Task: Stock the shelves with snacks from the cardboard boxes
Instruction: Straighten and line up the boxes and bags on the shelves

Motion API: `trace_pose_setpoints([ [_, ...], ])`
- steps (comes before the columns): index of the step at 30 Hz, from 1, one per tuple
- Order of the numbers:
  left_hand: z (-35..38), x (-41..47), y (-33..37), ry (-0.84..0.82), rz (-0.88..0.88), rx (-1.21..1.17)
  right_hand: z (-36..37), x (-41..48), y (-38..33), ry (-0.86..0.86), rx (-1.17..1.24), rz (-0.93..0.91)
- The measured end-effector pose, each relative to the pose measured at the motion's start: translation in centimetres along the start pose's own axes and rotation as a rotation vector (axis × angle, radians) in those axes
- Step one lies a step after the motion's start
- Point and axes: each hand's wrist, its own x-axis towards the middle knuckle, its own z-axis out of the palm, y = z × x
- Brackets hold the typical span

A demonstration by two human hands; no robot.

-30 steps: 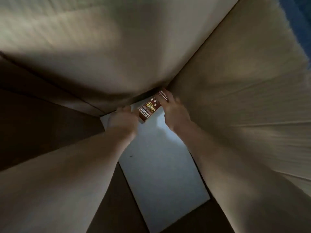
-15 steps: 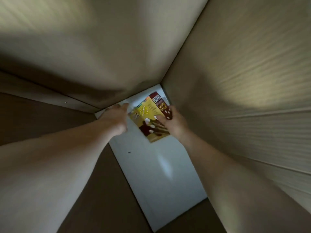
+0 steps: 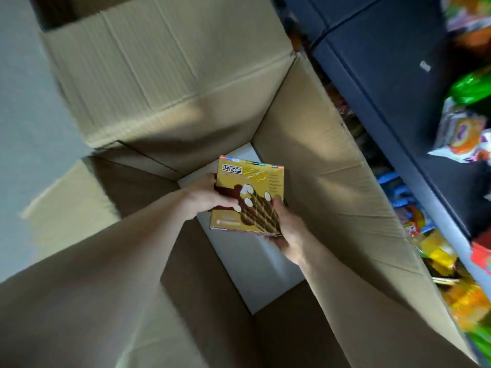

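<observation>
Left hand (image 3: 204, 197) and right hand (image 3: 288, 229) together hold one yellow snack box (image 3: 249, 187) in the mouth of the open cardboard box (image 3: 318, 155).

The left hand's fingers curl round the carton's left edge. The right hand grips its lower right corner from below, with the thumb on the front. The printed face, which shows chocolate wafer rolls, is turned to the camera and is seen against the far end of the cardboard box's white bottom (image 3: 255, 269), near its far right corner. Dark blue shelves (image 3: 385, 75) with blurred, colourful packets (image 3: 459, 131) stand just beside the box's right wall.
</observation>
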Motion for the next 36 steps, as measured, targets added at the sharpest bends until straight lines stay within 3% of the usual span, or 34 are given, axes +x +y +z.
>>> trace_pose_setpoints([
  [2,-0.4,-3.3,1.4,-0.051,-0.056,-0.076,0.4,-3.6,-0.6,0.009,-0.044,0.009],
  [8,-1.0,-12.8,4.5,-0.053,-0.007,-0.187,1.1,-14.5,-2.8,0.092,-0.127,-0.001],
  [19,3.8,-29.6,8.8,-0.254,0.148,-0.107,-2.6,-33.9,-2.4,0.250,0.005,-0.284],
  [26,12.3,-41.2,10.1,-0.382,0.274,-0.003,-10.1,-48.4,3.6,0.345,-0.047,-0.638],
  [30,20.3,-48.4,8.9,-0.490,0.341,0.162,-15.7,-58.4,10.0,0.532,-0.046,-0.803],
  [36,33.7,-58.8,7.8,-0.392,0.647,0.416,-24.6,-73.8,20.7,0.627,0.071,-0.940],
])
